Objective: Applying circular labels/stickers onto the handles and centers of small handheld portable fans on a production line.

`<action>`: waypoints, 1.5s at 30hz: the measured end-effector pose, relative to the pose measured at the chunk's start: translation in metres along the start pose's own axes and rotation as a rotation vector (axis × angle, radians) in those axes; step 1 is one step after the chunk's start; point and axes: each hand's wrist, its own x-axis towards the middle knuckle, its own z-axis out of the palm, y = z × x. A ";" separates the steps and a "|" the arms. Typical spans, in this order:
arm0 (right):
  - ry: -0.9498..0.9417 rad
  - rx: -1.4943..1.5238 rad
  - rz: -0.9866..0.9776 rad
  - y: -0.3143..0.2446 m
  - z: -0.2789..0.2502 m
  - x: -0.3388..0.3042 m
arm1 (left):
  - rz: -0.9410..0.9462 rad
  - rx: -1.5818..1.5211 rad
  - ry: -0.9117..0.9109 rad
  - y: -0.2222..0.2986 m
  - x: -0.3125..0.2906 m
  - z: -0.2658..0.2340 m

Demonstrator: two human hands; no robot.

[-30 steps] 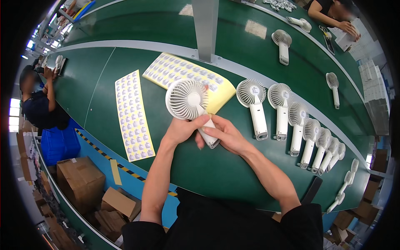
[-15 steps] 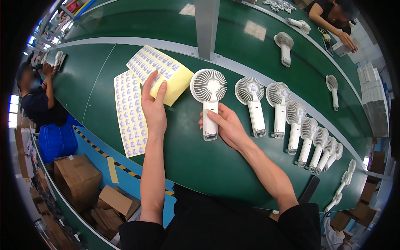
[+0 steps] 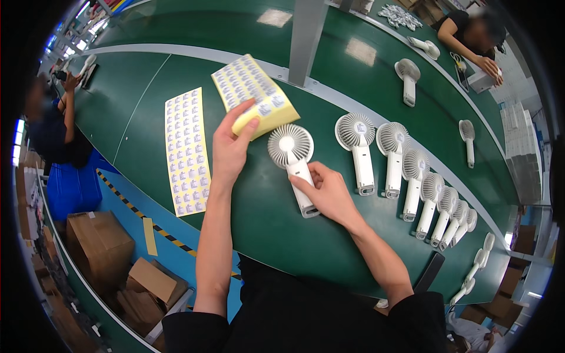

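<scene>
A yellow-backed sheet of small labels (image 3: 246, 83) bends in my left hand (image 3: 231, 147), pinched at its near edge between thumb and fingers. My right hand (image 3: 325, 193) is closed round the handle of a white handheld fan (image 3: 291, 147), whose round grille faces up. The fan's head lies just beside the sheet's lower right corner. Another label sheet (image 3: 187, 154) lies flat on the green table, left of my left forearm. To the right, a row of similar white fans (image 3: 360, 159) runs toward the table's right end; the nearest ones carry a label at the grille centre.
A grey metal post (image 3: 307, 44) rises behind the sheet from a pale rail. A black bar-shaped object (image 3: 429, 272) lies near the front right edge. Across the table a co-worker (image 3: 468, 35) handles a white box; another person (image 3: 53, 123) sits far left. Cardboard boxes (image 3: 97, 241) stand lower left.
My left hand has moved the held sheet right and lifted it off the other sheet, now fully showing. The fan in my right hand has shifted nearer me and tilted.
</scene>
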 end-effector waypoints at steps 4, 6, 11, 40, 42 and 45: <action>0.018 -0.486 -0.080 -0.018 -0.010 -0.008 | 0.041 -0.026 -0.081 -0.002 -0.004 0.006; 0.248 -0.386 -0.328 -0.026 -0.013 -0.003 | -0.018 0.011 -0.187 -0.003 -0.006 0.007; 0.525 -0.550 -0.850 -0.036 -0.020 0.035 | 0.049 0.124 -0.191 -0.002 -0.009 0.012; 0.076 -0.133 -0.427 -0.015 -0.013 0.044 | 0.053 0.382 -0.217 -0.013 -0.003 0.013; 0.071 -0.126 -0.452 -0.015 -0.013 0.045 | 0.057 0.390 -0.203 -0.013 -0.003 0.013; 0.071 -0.132 -0.456 -0.014 -0.012 0.046 | 0.055 0.382 -0.204 -0.013 -0.003 0.012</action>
